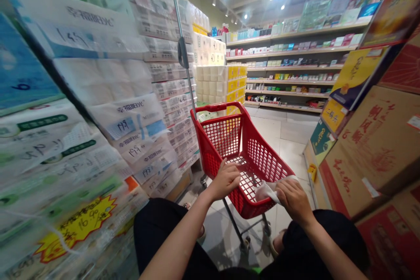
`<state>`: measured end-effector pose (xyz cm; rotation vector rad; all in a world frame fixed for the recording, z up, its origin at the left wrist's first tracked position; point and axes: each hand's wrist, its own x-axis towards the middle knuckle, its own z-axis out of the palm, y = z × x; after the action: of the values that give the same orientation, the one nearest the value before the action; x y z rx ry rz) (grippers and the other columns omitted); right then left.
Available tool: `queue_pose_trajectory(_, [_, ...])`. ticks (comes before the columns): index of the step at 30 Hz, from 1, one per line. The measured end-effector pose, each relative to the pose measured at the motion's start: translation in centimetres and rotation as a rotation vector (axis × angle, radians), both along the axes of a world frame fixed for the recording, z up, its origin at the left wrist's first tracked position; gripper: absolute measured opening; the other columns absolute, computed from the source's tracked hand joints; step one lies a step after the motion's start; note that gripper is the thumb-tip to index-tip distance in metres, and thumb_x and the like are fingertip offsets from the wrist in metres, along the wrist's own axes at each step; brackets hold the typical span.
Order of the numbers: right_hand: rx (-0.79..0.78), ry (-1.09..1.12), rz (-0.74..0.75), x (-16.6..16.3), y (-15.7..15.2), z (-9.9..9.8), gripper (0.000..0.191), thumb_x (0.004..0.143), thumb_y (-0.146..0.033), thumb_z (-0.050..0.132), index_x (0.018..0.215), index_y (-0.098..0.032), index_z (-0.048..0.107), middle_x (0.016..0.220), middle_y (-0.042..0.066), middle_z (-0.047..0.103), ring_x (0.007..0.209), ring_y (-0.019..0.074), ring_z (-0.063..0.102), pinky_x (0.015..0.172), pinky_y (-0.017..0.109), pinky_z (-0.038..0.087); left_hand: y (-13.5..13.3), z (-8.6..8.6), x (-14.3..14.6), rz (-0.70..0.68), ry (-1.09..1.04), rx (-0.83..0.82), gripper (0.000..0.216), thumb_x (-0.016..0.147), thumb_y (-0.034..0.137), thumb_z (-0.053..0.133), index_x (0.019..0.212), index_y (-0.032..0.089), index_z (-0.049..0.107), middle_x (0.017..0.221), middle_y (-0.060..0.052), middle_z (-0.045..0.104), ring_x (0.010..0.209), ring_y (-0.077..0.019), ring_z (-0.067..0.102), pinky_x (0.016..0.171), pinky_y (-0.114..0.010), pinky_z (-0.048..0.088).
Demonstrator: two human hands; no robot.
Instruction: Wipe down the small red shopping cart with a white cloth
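Note:
In front of me stands a red plastic shopping cart (269,155) with a lattice basket, its inside bare where I can see it. My left hand (226,178) is closed at the basket's near left rim, fingers curled inward; whether they grip anything is hidden. Across at the near right corner, my right hand (293,194) is closed on a crumpled white cloth (265,192). One part of the cloth hangs inside the basket and another lies over the rim. I cannot tell whether it is fabric or paper.
Stacked tissue packs (131,127) rise close on the left, beside a slanting metal pole (183,54). Cardboard cartons (377,140) line the right. Tiled floor (278,129) leads to product shelves (288,63) at the back. My knees flank the cart's near end.

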<state>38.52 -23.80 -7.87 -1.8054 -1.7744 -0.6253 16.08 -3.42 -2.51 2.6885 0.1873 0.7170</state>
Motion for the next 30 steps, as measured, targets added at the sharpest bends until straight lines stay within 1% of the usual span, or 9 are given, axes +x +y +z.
queue_pose_trajectory(3, [0.001, -0.016, -0.006, -1.7, 0.2, 0.1, 0.029, 0.099, -0.031, 0.038, 0.084, -0.021, 0.061, 0.085, 0.005, 0.065, 0.087, 0.02, 0.055, 0.087, 0.037, 0.038, 0.9, 0.3, -0.9, 0.006, -0.002, -0.011, 0.028, 0.096, 0.022, 0.038, 0.084, 0.023, 0.064, 0.095, 0.0, 0.066, 0.129, -0.0162, 0.046, 0.123, -0.043, 0.005])
queue_pose_trajectory(6, [-0.053, -0.083, 0.042, -2.2, 0.4, 0.5, 0.027, 0.099, -0.038, 0.043, 0.093, -0.022, 0.063, 0.088, 0.005, 0.067, 0.086, 0.0194, 0.057, 0.086, 0.035, 0.039, 1.8, 0.5, -1.6, 0.027, -0.002, -0.011, 0.027, 0.093, 0.018, 0.039, 0.082, 0.023, 0.064, 0.096, 0.0, 0.067, 0.134, -0.0171, 0.043, 0.123, -0.044, 0.007])
queue_pose_trajectory(10, [-0.059, -0.193, 0.116, -0.1, 0.3, 1.4, 0.026, 0.096, -0.042, 0.05, 0.106, -0.024, 0.065, 0.102, 0.005, 0.07, 0.097, 0.0197, 0.062, 0.094, 0.035, 0.04, 2.9, 0.7, -2.1, 0.059, -0.008, -0.012, 0.026, 0.09, 0.017, 0.041, 0.081, 0.022, 0.064, 0.098, -0.001, 0.067, 0.139, -0.0187, 0.037, 0.123, -0.044, 0.011])
queue_pose_trajectory(13, [-0.068, -0.243, 0.138, 1.8, 0.2, 1.9, 0.028, 0.096, -0.041, 0.05, 0.116, -0.026, 0.063, 0.118, 0.004, 0.068, 0.115, 0.0201, 0.059, 0.104, 0.037, 0.036, 3.4, 0.9, -2.1, 0.044, -0.017, -0.026, 0.024, 0.089, 0.017, 0.043, 0.076, 0.022, 0.063, 0.098, -0.001, 0.068, 0.141, -0.0194, 0.035, 0.123, -0.044, 0.012])
queue_pose_trajectory(15, [-0.074, -0.23, 0.121, 2.2, 0.2, 2.0, 0.027, 0.097, -0.04, 0.05, 0.116, -0.027, 0.063, 0.12, 0.002, 0.068, 0.118, 0.0197, 0.058, 0.108, 0.038, 0.033, 3.7, 1.0, -2.0, 0.033, -0.013, -0.033, 0.023, 0.087, 0.016, 0.044, 0.076, 0.022, 0.063, 0.099, -0.001, 0.068, 0.142, -0.0195, 0.034, 0.123, -0.043, 0.012])
queue_pose_trajectory(21, [0.024, -0.088, -0.031, -0.9, 0.4, 1.7, 0.019, 0.098, -0.034, 0.048, 0.102, -0.028, 0.065, 0.105, -0.001, 0.072, 0.108, 0.0175, 0.062, 0.112, 0.041, 0.027, 4.3, 0.9, -1.3, 0.084, 0.052, -0.006, 0.024, 0.084, 0.013, 0.046, 0.08, 0.022, 0.068, 0.102, -0.001, 0.07, 0.142, -0.0212, 0.034, 0.123, -0.047, 0.014])
queue_pose_trajectory(26, [0.004, -0.071, -0.063, -4.0, 1.3, 2.0, 0.016, 0.097, -0.031, 0.051, 0.095, -0.026, 0.066, 0.09, -0.002, 0.071, 0.093, 0.0152, 0.063, 0.108, 0.038, 0.028, 4.0, 0.2, -0.6, 0.276, 0.029, 0.025, 0.018, 0.087, 0.017, 0.05, 0.08, 0.02, 0.066, 0.101, -0.004, 0.069, 0.14, -0.0237, 0.037, 0.122, -0.049, 0.018])
queue_pose_trajectory(28, [0.012, -0.069, -0.033, -4.9, 1.8, 2.0, 0.017, 0.097, -0.032, 0.051, 0.093, -0.025, 0.066, 0.086, -0.001, 0.07, 0.089, 0.0149, 0.062, 0.102, 0.036, 0.032, 4.0, 0.0, -0.6, 0.365, 0.016, 0.025, 0.014, 0.087, 0.019, 0.052, 0.081, 0.02, 0.065, 0.109, -0.006, 0.068, 0.14, -0.0257, 0.036, 0.121, -0.05, 0.02])
queue_pose_trajectory(30, [0.014, -0.061, -0.012, -5.7, 2.4, 2.1, 0.018, 0.097, -0.033, 0.05, 0.092, -0.025, 0.065, 0.083, 0.0, 0.069, 0.085, 0.0149, 0.06, 0.096, 0.034, 0.034, 4.0, -0.2, -0.7, 0.433, 0.018, 0.037, 0.006, 0.085, 0.022, 0.058, 0.085, 0.019, 0.063, 0.127, -0.009, 0.061, 0.141, -0.0286, 0.033, 0.119, -0.053, 0.022])
